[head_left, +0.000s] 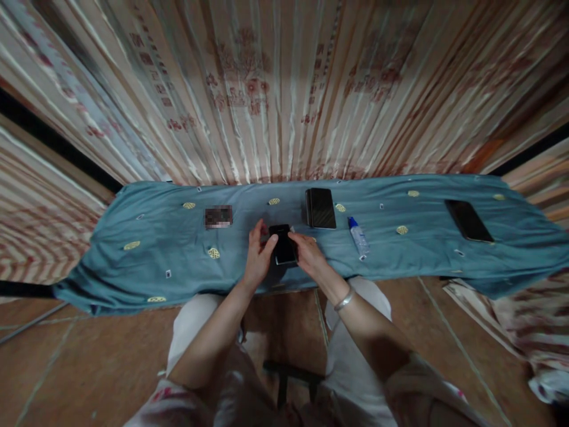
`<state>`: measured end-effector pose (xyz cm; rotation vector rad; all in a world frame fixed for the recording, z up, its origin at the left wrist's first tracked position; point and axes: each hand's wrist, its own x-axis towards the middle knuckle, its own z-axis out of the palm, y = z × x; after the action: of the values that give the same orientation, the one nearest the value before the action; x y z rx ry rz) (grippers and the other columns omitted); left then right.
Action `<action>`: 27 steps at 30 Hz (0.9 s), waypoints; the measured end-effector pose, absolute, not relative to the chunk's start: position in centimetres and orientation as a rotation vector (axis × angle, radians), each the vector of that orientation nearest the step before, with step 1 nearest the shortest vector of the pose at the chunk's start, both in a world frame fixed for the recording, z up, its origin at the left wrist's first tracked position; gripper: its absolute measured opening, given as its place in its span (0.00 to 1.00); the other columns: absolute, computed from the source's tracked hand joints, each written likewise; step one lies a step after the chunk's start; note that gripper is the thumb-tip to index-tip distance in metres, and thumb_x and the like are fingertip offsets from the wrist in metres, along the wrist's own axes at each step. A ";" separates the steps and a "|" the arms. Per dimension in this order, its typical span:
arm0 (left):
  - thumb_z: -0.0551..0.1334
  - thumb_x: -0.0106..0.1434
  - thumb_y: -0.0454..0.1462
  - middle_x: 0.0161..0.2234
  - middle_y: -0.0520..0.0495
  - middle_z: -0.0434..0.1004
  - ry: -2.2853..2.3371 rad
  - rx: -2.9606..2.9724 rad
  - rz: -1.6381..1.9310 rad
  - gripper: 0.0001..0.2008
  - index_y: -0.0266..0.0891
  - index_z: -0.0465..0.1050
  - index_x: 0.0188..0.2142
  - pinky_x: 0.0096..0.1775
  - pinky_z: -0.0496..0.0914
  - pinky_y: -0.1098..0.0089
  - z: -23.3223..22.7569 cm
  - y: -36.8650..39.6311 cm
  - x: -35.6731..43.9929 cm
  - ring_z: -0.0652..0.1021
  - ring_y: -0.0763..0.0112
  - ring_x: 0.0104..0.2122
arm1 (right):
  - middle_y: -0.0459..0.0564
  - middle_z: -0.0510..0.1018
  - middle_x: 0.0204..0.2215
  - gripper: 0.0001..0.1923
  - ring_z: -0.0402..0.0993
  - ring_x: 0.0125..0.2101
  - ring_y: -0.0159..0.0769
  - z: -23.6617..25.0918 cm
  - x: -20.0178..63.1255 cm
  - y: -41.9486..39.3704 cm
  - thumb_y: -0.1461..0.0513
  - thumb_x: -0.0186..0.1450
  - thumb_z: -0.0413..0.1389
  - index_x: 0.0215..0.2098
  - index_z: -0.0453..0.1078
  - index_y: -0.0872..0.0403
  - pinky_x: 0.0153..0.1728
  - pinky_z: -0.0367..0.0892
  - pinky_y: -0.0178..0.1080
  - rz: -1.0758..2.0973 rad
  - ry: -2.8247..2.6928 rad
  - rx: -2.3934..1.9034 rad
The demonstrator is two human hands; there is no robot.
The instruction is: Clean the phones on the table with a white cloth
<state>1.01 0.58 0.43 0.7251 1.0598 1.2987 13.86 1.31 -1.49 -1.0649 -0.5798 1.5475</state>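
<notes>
A small black smartphone [284,251] is between my hands, above the blue patterned cloth near the front edge. My left hand [258,254] is at its left side, the thumb tip touching the phone's edge and the other fingers spread apart from it. On the other side, my right hand [310,254] pinches the phone's upper right edge between thumb and forefinger. A small pale spot shows by those fingertips, too small to name. The remaining right fingers are tucked out of sight.
Dark flat devices, seemingly stacked [322,209], lie behind my right hand. A blue-capped clear bottle [358,236] and another dark phone-like slab [469,220] lie further right. Left is a pixelated rectangular item [218,217]. A patterned curtain [284,107] hangs behind the cloth-covered table [111,249].
</notes>
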 end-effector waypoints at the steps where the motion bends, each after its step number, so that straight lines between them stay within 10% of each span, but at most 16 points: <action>1: 0.70 0.50 0.33 0.55 0.46 0.65 1.070 0.807 1.313 0.28 0.45 0.71 0.52 0.54 0.62 0.71 0.4 0.4 1.1 0.66 0.63 0.58 | 0.42 0.76 0.18 0.13 0.73 0.22 0.33 -1.6 13.8 1.5 0.53 0.48 0.65 0.21 0.69 0.52 0.27 0.69 0.36 1.506 -0.573 -1.067; 13: 0.70 0.48 0.30 0.43 0.48 0.79 0.982 0.721 1.259 0.24 0.39 0.74 0.47 0.52 0.65 0.69 -0.8 0.8 1.7 0.75 0.65 0.48 | 0.47 0.81 0.43 0.19 0.75 0.47 0.40 -2.3 13.0 0.7 0.51 0.61 0.55 0.46 0.75 0.50 0.54 0.65 0.45 1.183 -1.130 -1.101; 27: 0.69 0.48 0.31 0.44 0.45 0.80 0.814 0.609 1.108 0.21 0.37 0.77 0.44 0.50 0.66 0.69 -0.5 -0.4 2.1 0.76 0.62 0.48 | 0.55 0.74 0.54 0.19 0.68 0.57 0.38 -1.0 14.4 0.8 0.58 0.69 0.46 0.53 0.71 0.52 0.59 0.61 0.45 0.640 -1.585 -1.161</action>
<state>2.14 -0.40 -0.53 0.6091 0.8144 1.1075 14.41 0.82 -1.02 -1.1614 -1.5847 0.6398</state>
